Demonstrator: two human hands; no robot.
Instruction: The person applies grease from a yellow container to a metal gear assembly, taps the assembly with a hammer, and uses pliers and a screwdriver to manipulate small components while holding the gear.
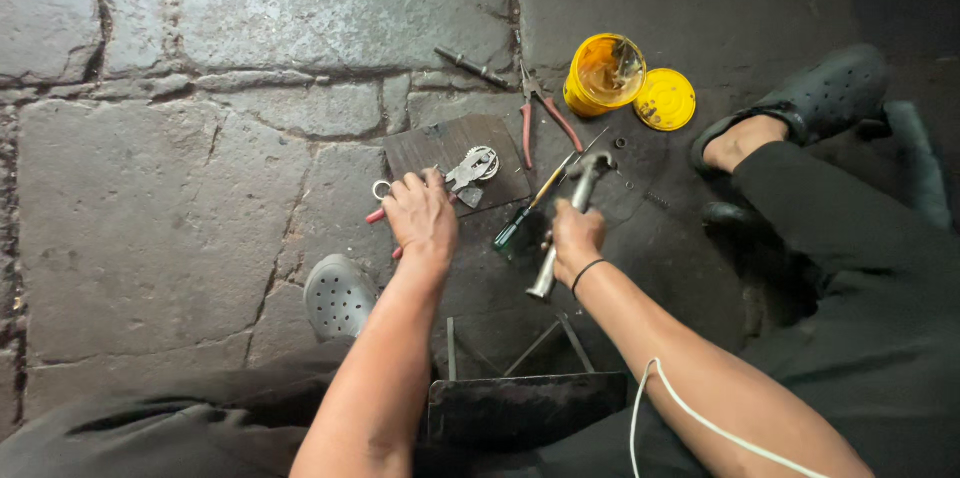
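Note:
My left hand [422, 215] rests on a dark wooden board [440, 145] and grips a red-handled tool [375, 217], next to a small metal gear assembly [475, 168] lying on the board. My right hand [576, 235] is closed round the metal handle of a hammer [570, 213], whose head points up and away from me. A green-handled screwdriver [525, 213] lies just left of the hammer.
Red-handled pliers [532, 113], a dark metal rod [470, 65], an open yellow tub [603, 73] and its yellow lid [665, 99] lie beyond on the stone floor. My grey clog [338, 295] is at left, my black clog [820, 93] at right. A dark metal stand [520, 378] sits between my legs.

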